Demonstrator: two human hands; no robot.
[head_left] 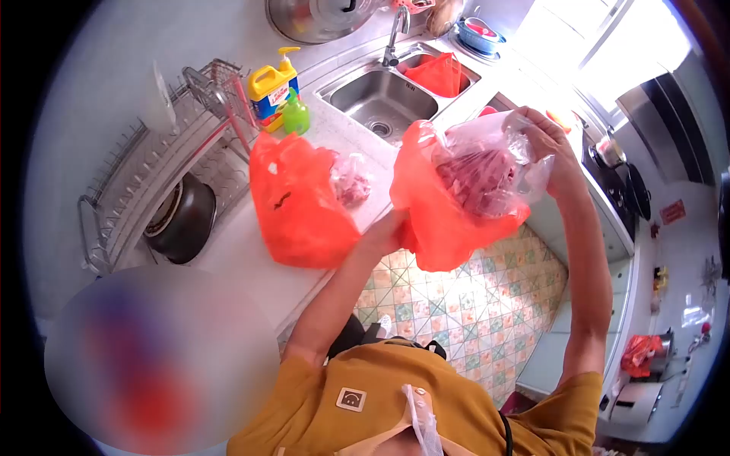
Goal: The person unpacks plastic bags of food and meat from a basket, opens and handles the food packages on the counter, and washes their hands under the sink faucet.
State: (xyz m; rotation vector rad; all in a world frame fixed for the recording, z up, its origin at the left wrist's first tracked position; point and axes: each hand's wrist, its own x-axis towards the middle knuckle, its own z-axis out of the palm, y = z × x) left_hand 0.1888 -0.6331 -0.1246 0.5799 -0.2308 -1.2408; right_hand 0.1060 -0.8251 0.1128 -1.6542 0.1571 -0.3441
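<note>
My right hand (546, 144) is raised at the right, its fingers closed on the gathered top of a clear plastic bag (493, 176) with reddish raw meat inside. The lower part of that bag sits in the mouth of a red plastic bag (445, 239). Behind the red bag's left side is my left hand (391, 232), gripping the bag, its fingers mostly hidden. Left of it, a second red plastic bag (300, 209) stands on the counter, bulging. Beside that lies a small clear bag of pinkish meat (352, 182).
A steel sink (380, 95) with a faucet (392, 45) lies ahead, a red bag (437, 74) in its right basin. A yellow-capped detergent jug (272, 95), green pump bottle (295, 115) and dish rack (205, 121) with a dark pot (182, 220) stand left. The stove (612, 182) is right.
</note>
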